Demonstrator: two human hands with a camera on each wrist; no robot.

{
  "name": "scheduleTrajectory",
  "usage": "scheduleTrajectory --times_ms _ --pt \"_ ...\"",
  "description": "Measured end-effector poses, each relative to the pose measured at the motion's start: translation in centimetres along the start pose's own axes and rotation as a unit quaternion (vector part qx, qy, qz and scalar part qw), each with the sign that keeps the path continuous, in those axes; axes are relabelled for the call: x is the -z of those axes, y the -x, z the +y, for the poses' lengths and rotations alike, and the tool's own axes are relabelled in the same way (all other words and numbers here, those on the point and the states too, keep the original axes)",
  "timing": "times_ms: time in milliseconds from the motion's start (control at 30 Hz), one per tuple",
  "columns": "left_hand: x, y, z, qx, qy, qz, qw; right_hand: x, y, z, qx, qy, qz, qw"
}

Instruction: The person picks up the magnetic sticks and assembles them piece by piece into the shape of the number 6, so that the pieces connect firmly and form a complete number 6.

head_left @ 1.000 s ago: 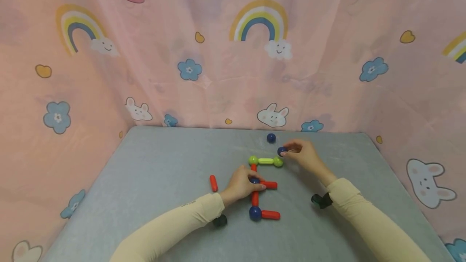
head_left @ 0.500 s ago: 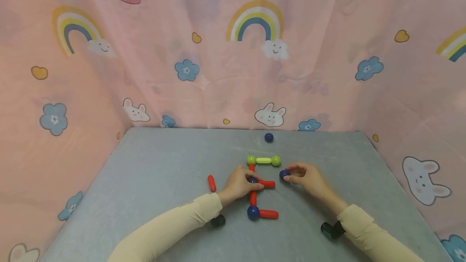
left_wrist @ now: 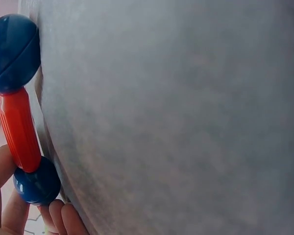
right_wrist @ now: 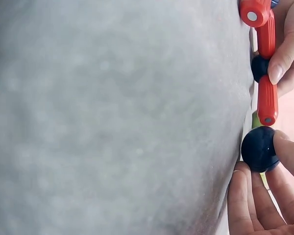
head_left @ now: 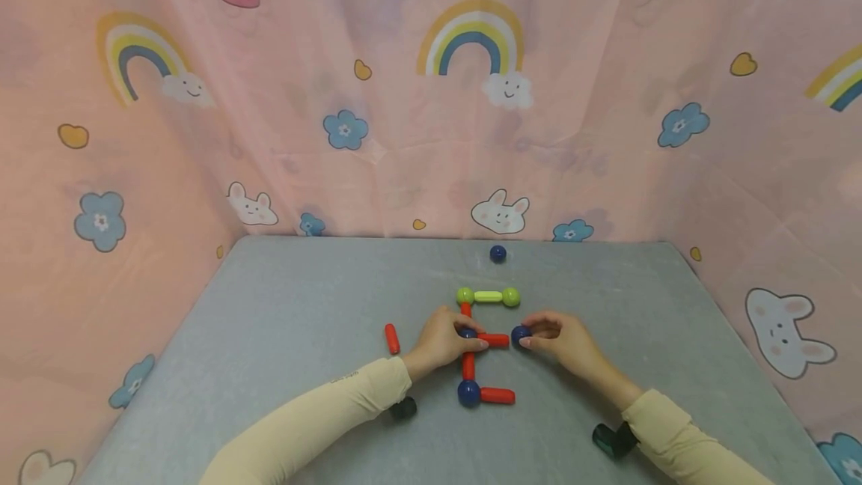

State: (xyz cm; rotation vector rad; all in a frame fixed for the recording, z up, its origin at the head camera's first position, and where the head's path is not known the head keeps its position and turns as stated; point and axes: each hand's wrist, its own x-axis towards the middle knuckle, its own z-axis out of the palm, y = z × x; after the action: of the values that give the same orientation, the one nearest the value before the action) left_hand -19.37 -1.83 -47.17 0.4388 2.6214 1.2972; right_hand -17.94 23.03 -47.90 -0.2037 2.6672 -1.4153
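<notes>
My left hand (head_left: 444, 337) grips the blue ball (left_wrist: 37, 182) in the middle of a figure built from magnetic rods and balls. From that ball a red rod (head_left: 494, 340) points right. My right hand (head_left: 562, 339) pinches a loose blue ball (right_wrist: 260, 149) between thumb and fingers, right by the free end of that rod. Another blue ball (head_left: 468, 393) sits at the figure's near end with a second red rod (head_left: 498, 396) pointing right. At the far end, a green rod (head_left: 488, 296) joins two green balls (head_left: 465, 296).
A loose red rod (head_left: 392, 338) lies left of my left hand. Farther back on the grey table (head_left: 303, 298) is a single blue ball (head_left: 497, 254). A pink patterned curtain (head_left: 404, 171) hangs behind the table.
My right hand has brought its blue ball from beside the far green ball toward me, then left to the middle red rod's end. My left hand keeps its grip.
</notes>
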Motion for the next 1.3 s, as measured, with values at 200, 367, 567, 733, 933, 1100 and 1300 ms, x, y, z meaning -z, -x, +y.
scheduleTrajectory --times_ms 200,367,567,733,933,1100,1300 --pt "-0.01 -0.05 0.03 0.006 -0.002 -0.004 1.0000 -0.13 0.27 -0.13 -0.006 0.003 -0.001 1.0000" --pt "-0.02 -0.11 -0.06 0.002 -0.001 -0.002 1.0000 -0.25 0.39 -0.11 -0.010 0.004 0.000 0.9999" --pt "-0.01 -0.27 -0.12 -0.009 -0.003 -0.002 1.0000 -0.31 0.44 -0.18 -0.012 0.004 -0.001 0.9999" --pt "0.01 -0.35 -0.13 -0.013 -0.003 -0.001 0.9999 -0.40 0.59 -0.49 -0.007 0.007 -0.008 0.9999" --pt "-0.01 -0.33 -0.12 -0.011 -0.001 -0.003 0.9999 -0.45 0.76 -0.69 -0.007 0.003 -0.011 0.9999" --pt "-0.02 -0.24 -0.09 -0.010 0.001 -0.004 0.9999 -0.43 0.64 -0.55 -0.010 0.011 -0.013 0.9998" --pt "0.01 -0.20 -0.09 -0.012 0.000 -0.003 0.9999 -0.36 0.60 -0.58 -0.013 0.005 -0.023 0.9996"
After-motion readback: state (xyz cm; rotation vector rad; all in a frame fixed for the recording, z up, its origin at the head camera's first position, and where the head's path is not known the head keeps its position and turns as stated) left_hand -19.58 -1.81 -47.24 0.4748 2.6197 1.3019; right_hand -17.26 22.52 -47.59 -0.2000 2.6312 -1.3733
